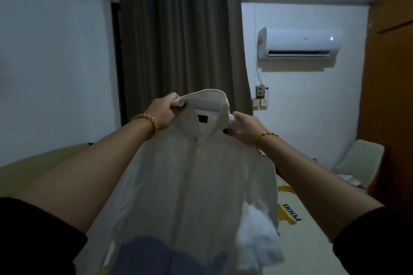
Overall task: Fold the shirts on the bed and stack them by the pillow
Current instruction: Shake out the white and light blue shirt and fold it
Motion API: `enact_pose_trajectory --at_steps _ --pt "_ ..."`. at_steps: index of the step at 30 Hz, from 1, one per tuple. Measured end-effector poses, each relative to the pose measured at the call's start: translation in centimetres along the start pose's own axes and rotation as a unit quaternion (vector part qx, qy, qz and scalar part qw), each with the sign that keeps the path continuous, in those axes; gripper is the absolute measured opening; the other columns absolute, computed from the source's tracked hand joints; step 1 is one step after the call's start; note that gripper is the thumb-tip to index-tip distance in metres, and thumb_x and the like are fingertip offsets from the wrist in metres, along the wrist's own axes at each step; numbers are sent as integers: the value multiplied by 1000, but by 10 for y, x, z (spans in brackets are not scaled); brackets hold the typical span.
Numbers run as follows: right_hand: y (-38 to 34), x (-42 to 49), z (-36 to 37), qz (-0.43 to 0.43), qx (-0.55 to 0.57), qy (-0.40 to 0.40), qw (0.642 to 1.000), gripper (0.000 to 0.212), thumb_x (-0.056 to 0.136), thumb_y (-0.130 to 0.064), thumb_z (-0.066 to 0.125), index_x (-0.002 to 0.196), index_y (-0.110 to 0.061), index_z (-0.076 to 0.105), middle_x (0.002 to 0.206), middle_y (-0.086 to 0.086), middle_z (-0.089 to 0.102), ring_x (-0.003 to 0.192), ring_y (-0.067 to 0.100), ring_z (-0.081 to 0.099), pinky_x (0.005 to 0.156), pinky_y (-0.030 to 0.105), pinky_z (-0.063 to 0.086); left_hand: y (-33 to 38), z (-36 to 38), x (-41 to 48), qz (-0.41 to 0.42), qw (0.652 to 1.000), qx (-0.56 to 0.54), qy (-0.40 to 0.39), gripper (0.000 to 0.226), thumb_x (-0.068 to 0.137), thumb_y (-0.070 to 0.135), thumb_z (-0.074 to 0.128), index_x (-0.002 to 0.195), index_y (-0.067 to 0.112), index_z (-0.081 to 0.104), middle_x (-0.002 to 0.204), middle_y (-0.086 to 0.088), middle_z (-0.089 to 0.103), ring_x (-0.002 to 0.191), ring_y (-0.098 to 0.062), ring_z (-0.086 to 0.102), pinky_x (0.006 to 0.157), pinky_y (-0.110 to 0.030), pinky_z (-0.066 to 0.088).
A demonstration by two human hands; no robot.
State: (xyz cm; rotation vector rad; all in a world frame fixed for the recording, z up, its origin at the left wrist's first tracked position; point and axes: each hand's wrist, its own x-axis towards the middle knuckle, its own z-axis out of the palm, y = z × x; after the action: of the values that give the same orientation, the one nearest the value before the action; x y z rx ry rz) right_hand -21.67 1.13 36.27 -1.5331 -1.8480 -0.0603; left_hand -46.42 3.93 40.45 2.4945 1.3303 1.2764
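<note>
While the bed [312, 248] fills the lower frame, I hold the white shirt [196, 185] up at centre, with its long axis hanging straight down from the collar [207, 100] toward the mattress and its placket facing me. My left hand [162, 114] pinches the collar's left end, slightly higher in frame; my right hand [244, 128] pinches the right end. I judge both hands equally placed to lower it flat.

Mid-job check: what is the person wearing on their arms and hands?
Black sleeves cover both upper arms, left sleeve and right sleeve. The left hand has a chunky gold bead bracelet at its wrist; the right hand has a thinner gold bead chain. The visible nails are painted dark.
</note>
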Motion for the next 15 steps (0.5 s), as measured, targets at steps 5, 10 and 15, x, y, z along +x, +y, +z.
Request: enact_pose_trajectory --at_steps 5,10,15 --pt "3 12 -7 21 -37 29 999 25 83 -33 69 81 -18 49 86 1 54 80 20 49 69 27 37 -16 -3 1 76 982 153 -78 44 74 28 77 106 23 48 107 3 56 97 -18 54 83 -36 48" --pt "11 17 -11 23 -45 165 985 40 90 -42 58 58 -24 43 62 -1 49 63 20 47 48 28 27 -16 5 3 109 983 145 25 19 87 23 63 98 24 47 97 -2 59 85 -22 57 73 -37 48" --pt "23 14 -10 130 25 94 987 61 88 -65 43 68 -12 65 70 6 61 68 24 57 64 33 46 -8 7 10 3 996 11 92 22 92 34 56 102 17 46 91 -3 58 81 -22 55 70 -34 43"
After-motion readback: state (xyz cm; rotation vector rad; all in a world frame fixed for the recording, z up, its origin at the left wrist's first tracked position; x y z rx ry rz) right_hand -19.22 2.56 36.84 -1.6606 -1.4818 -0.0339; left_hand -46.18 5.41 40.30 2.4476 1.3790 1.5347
